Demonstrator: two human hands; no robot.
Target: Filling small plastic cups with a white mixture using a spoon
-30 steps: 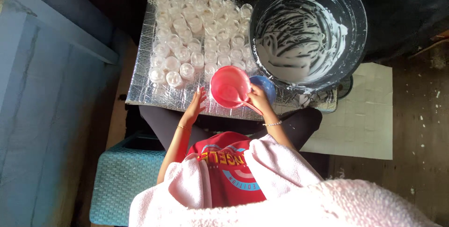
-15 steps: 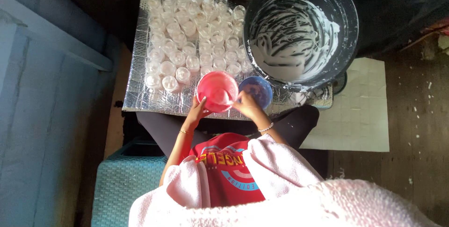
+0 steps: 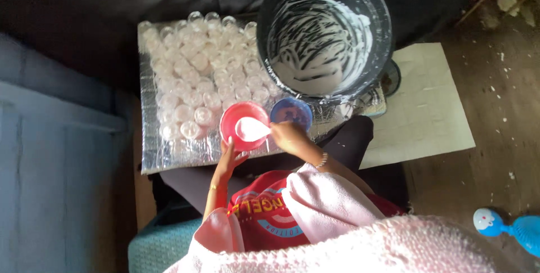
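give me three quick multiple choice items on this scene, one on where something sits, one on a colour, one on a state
1. Where is the blue bowl?
A. just right of the pink bowl
B. inside the bucket
C. on the floor by the mat

2. What colour is the liquid in the pink bowl?
A. green
B. white
C. black

3. What state is the big dark bucket in?
A. brim-full
B. lidded
C. nearly emptied, walls streaked white

Answers:
1 A, the blue bowl sits beside the pink one on the foil sheet, near the right hand.
2 B, a white pool shows inside the pink bowl, which the left hand touches at its near edge.
3 C, the dark bucket walls show through white smears, and it has no lid.
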